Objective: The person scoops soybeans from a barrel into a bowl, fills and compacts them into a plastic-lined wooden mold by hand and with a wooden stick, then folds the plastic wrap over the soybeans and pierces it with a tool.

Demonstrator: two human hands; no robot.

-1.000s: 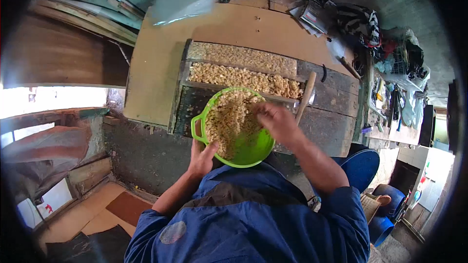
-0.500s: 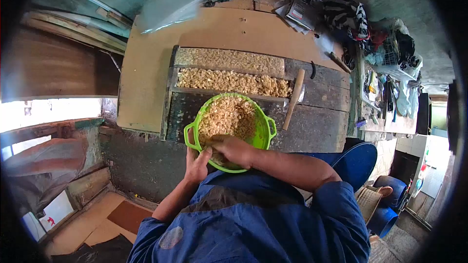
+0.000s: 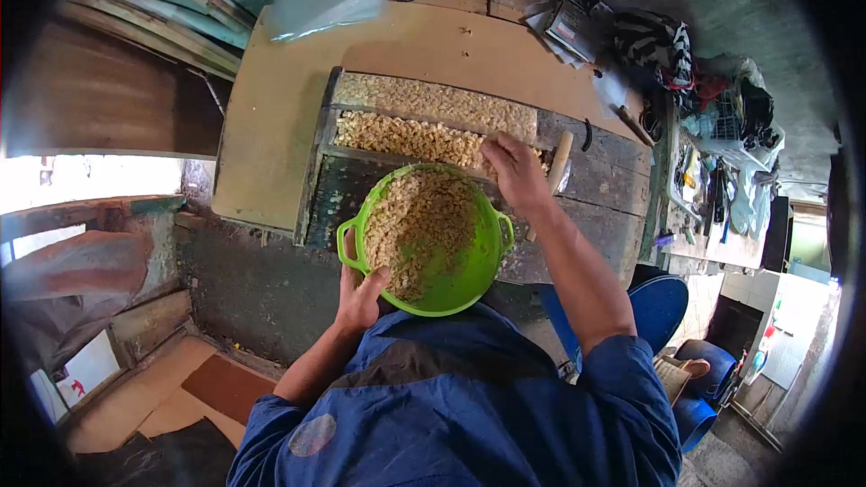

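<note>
Head view: chunky bits [image 3: 410, 221], round bowl [image 3: 465, 293]

The basin [image 3: 451, 299] is lime green, the sleeves [image 3: 622, 397] blue.

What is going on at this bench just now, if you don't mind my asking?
Someone is working from a green bowl partly filled with a crumbly, flaky mixture. Their left hand grips the bowl at its left handle. Their right hand is over the right end of the nearer row of flakes; whether it holds any is hard to tell. Beyond lies a paler, flatter-looking row, and a wooden stick lies to the right.
</note>
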